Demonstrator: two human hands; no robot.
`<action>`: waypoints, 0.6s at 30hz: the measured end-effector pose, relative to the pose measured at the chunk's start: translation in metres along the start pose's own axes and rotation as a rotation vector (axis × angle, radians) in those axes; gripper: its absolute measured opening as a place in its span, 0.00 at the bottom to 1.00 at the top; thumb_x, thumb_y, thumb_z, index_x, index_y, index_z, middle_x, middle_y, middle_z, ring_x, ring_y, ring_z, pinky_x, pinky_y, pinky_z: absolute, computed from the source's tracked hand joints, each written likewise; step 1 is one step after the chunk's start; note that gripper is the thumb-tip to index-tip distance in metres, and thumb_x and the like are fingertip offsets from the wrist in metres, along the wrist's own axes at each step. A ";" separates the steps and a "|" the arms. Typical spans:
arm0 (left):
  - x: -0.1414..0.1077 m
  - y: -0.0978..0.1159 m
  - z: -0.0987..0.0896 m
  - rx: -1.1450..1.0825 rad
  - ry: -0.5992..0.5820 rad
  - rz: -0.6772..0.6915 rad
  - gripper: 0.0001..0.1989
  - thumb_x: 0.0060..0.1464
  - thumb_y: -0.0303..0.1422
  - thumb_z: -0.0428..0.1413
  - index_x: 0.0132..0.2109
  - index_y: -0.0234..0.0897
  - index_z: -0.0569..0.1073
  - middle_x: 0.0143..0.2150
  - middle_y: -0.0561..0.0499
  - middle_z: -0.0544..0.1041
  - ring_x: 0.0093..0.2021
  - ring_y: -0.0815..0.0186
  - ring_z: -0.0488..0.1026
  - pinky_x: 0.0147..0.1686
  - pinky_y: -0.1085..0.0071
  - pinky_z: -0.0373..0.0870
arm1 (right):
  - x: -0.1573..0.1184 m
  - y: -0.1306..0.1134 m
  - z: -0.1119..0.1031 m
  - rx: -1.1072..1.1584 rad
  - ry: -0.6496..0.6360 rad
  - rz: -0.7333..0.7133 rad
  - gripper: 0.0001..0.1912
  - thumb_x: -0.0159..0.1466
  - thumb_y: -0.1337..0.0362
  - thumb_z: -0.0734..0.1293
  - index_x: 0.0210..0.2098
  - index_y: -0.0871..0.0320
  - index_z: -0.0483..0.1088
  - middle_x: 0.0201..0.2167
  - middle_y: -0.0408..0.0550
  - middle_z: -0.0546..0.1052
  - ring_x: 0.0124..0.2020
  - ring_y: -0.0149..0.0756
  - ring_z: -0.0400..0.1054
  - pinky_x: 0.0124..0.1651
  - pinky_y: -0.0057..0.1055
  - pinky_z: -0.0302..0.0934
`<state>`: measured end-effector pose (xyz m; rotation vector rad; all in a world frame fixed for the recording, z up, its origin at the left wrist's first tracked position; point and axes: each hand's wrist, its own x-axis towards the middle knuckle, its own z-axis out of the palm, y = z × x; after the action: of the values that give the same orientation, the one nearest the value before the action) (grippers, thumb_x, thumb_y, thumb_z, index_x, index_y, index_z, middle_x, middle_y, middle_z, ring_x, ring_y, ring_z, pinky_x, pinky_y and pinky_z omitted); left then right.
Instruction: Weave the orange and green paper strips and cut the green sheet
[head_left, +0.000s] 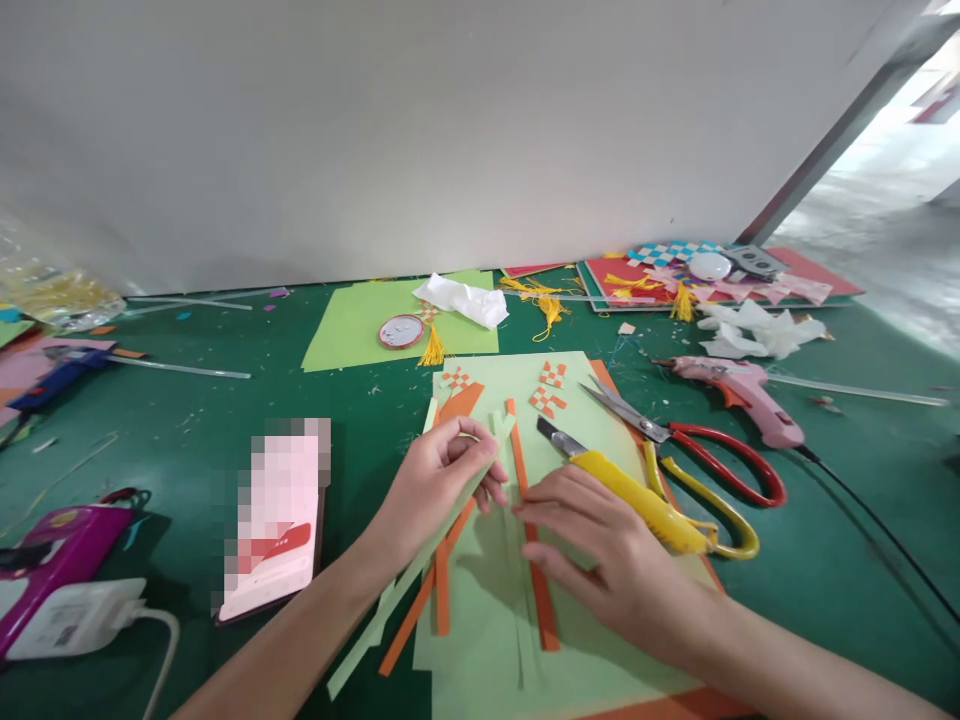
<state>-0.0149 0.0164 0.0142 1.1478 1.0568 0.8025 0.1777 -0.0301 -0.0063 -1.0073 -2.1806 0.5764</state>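
My left hand (pixel 448 468) is closed in a pinch on a pale green paper strip (pixel 367 645), which runs beneath the wrist and shows again beyond the fingertips. My right hand (pixel 596 535) lies palm down with its fingers stretched out and the thumb apart. Its fingertips rest over an orange paper strip (pixel 541 595), beside another narrow green strip (pixel 517 590). Both hands are above a light green paper sheet (pixel 480 670). More orange strips (pixel 442 590) lie crossed under my left hand. Small orange-and-white woven pieces (pixel 549 388) sit at the sheet's far end.
Right of the sheet lie a yellow utility knife (pixel 637 500), red-and-yellow-handled scissors (pixel 720 460) and a pink glue gun (pixel 742 390). A phone (pixel 274 525) and a purple power strip (pixel 75 550) are on the left. Behind are crumpled tissue (pixel 465 300) and a yellow tassel (pixel 432 347).
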 end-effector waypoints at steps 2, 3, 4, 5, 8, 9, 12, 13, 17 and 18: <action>-0.002 -0.001 0.007 -0.122 -0.025 0.020 0.06 0.61 0.34 0.55 0.41 0.38 0.65 0.30 0.53 0.77 0.29 0.69 0.76 0.30 0.75 0.72 | 0.003 -0.003 -0.003 0.204 -0.045 0.204 0.12 0.68 0.62 0.61 0.36 0.58 0.75 0.33 0.46 0.77 0.34 0.32 0.70 0.38 0.29 0.67; -0.004 -0.002 0.010 -0.177 -0.027 0.037 0.07 0.61 0.33 0.56 0.43 0.39 0.64 0.31 0.54 0.78 0.31 0.69 0.76 0.33 0.74 0.73 | 0.004 -0.005 -0.003 0.292 -0.091 0.290 0.13 0.68 0.61 0.61 0.34 0.58 0.75 0.30 0.44 0.76 0.31 0.30 0.68 0.35 0.27 0.65; -0.006 -0.003 0.014 -0.206 -0.035 0.049 0.08 0.61 0.32 0.56 0.43 0.39 0.64 0.32 0.54 0.78 0.32 0.69 0.77 0.37 0.73 0.73 | 0.005 -0.006 -0.003 0.370 -0.140 0.357 0.13 0.67 0.60 0.62 0.31 0.58 0.74 0.28 0.43 0.75 0.29 0.29 0.66 0.32 0.26 0.62; -0.007 -0.004 0.017 -0.222 -0.035 0.056 0.08 0.61 0.32 0.56 0.43 0.39 0.63 0.32 0.54 0.78 0.34 0.69 0.77 0.39 0.72 0.74 | 0.006 -0.008 -0.003 0.437 -0.181 0.406 0.14 0.66 0.59 0.62 0.29 0.59 0.73 0.25 0.41 0.73 0.26 0.28 0.63 0.29 0.25 0.59; -0.011 -0.008 0.023 -0.232 -0.043 0.061 0.10 0.58 0.31 0.59 0.42 0.40 0.64 0.30 0.57 0.77 0.37 0.66 0.79 0.43 0.70 0.74 | 0.009 -0.010 0.000 0.585 -0.254 0.505 0.16 0.64 0.59 0.64 0.22 0.60 0.68 0.19 0.39 0.65 0.22 0.25 0.54 0.24 0.25 0.50; -0.011 -0.009 0.024 -0.230 -0.045 0.062 0.10 0.58 0.31 0.59 0.42 0.41 0.64 0.30 0.57 0.77 0.38 0.65 0.80 0.43 0.70 0.74 | 0.009 -0.010 0.002 0.614 -0.261 0.531 0.17 0.64 0.59 0.63 0.21 0.60 0.66 0.18 0.38 0.64 0.22 0.25 0.53 0.24 0.25 0.49; -0.010 -0.010 0.024 -0.186 -0.038 0.088 0.11 0.57 0.32 0.60 0.43 0.41 0.65 0.31 0.56 0.78 0.41 0.64 0.80 0.45 0.69 0.74 | 0.010 -0.010 0.004 0.650 -0.252 0.578 0.16 0.64 0.61 0.62 0.22 0.60 0.65 0.18 0.38 0.64 0.21 0.26 0.53 0.25 0.25 0.50; -0.010 -0.010 0.023 -0.154 -0.031 0.106 0.11 0.57 0.33 0.60 0.44 0.41 0.65 0.32 0.55 0.79 0.41 0.64 0.80 0.46 0.69 0.74 | 0.010 -0.009 0.003 0.655 -0.245 0.581 0.15 0.64 0.61 0.61 0.22 0.59 0.64 0.18 0.39 0.64 0.21 0.26 0.54 0.26 0.25 0.50; -0.011 -0.011 0.018 0.189 0.074 0.250 0.09 0.60 0.36 0.56 0.46 0.40 0.67 0.36 0.52 0.80 0.39 0.65 0.79 0.39 0.72 0.74 | 0.010 -0.004 -0.002 0.628 -0.139 0.576 0.15 0.66 0.60 0.60 0.24 0.58 0.61 0.18 0.37 0.62 0.21 0.26 0.53 0.24 0.25 0.47; -0.012 -0.013 0.016 0.349 0.123 0.317 0.08 0.61 0.37 0.55 0.45 0.40 0.69 0.37 0.52 0.80 0.37 0.66 0.79 0.37 0.72 0.74 | 0.010 -0.002 -0.004 0.578 -0.080 0.574 0.14 0.66 0.60 0.60 0.25 0.58 0.61 0.19 0.37 0.61 0.21 0.26 0.52 0.24 0.25 0.46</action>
<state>-0.0041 -0.0025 0.0056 1.6070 1.1624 0.9694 0.1748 -0.0235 0.0015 -1.2760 -1.6006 1.4306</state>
